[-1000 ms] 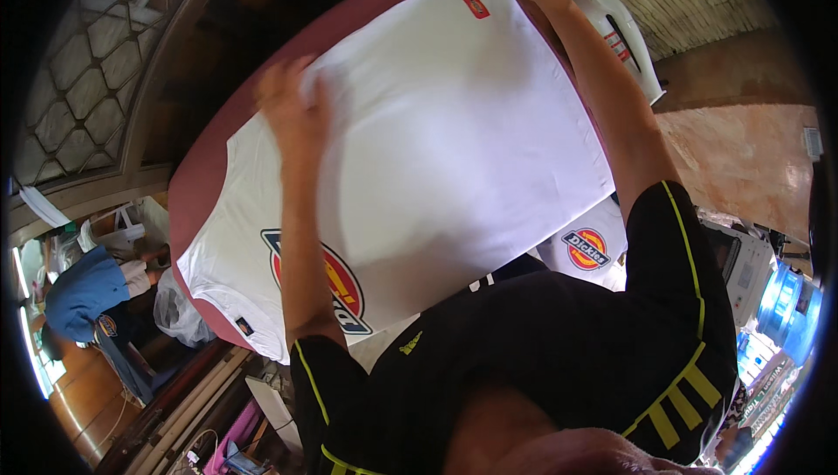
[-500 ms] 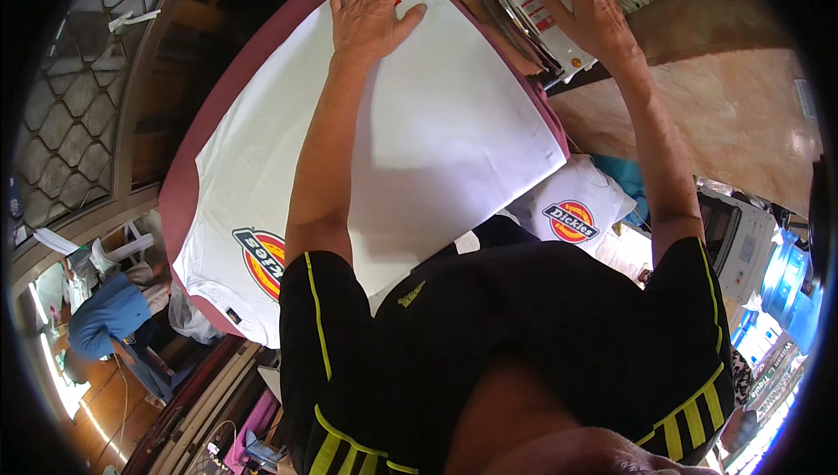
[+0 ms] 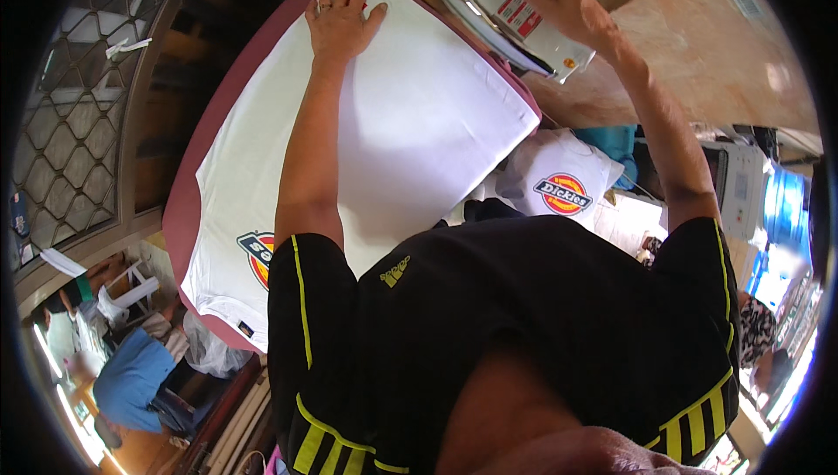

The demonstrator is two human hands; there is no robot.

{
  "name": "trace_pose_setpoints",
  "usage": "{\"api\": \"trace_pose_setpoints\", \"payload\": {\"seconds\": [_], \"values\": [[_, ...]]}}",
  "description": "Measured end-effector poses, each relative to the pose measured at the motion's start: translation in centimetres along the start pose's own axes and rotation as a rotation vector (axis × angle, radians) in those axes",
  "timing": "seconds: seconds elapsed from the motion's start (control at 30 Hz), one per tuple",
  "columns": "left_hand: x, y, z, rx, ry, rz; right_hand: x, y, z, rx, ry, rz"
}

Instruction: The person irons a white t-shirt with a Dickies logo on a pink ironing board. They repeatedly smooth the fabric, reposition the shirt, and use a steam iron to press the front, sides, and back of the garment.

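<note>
maroon ironing board (image 3: 180, 222), left of centre in the frame; over it, flat white shirt (image 3: 410, 126); upper right, white iron (image 3: 528, 34); right hand (image 3: 572, 8) at it, cannot tell whether clamped; upper left of centre, left hand (image 3: 339, 31), well apart, splayed on shirt.

Apparently a garment workshop. A padded maroon surface (image 3: 181, 213) bears a white shirt (image 3: 410, 126). An iron (image 3: 517, 21) is beside it.
</note>
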State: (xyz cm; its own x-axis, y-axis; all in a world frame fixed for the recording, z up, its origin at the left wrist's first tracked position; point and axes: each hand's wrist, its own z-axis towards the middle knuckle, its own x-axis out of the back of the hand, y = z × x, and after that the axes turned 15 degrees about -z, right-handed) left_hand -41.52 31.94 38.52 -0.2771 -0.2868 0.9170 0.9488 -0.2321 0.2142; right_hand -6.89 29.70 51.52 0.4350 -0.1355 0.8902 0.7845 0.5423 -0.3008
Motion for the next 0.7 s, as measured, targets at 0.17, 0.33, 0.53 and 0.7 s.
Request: {"api": "trace_pose_setpoints", "payload": {"seconds": [0.17,0.33,0.53,0.7], "values": [[-0.4,0.3,0.5,-0.019,0.041,0.011,1.9,-7.7,-7.8,-0.006,0.019,-0.043],[-0.7,-0.3,0.7,-0.008,0.028,-0.064,-0.1,-11.9,-14.2,-0.060,-0.126,0.003],[-0.9,-0.5,1.0,-0.028,0.035,-0.044,-2.3,-8.6,-14.1,0.033,-0.071,-0.327],[-1.8,-1.7,1.3,-0.030,0.011,-0.040,-1.2,-5.9,-8.6,-0.227,-0.132,-0.105]]}}
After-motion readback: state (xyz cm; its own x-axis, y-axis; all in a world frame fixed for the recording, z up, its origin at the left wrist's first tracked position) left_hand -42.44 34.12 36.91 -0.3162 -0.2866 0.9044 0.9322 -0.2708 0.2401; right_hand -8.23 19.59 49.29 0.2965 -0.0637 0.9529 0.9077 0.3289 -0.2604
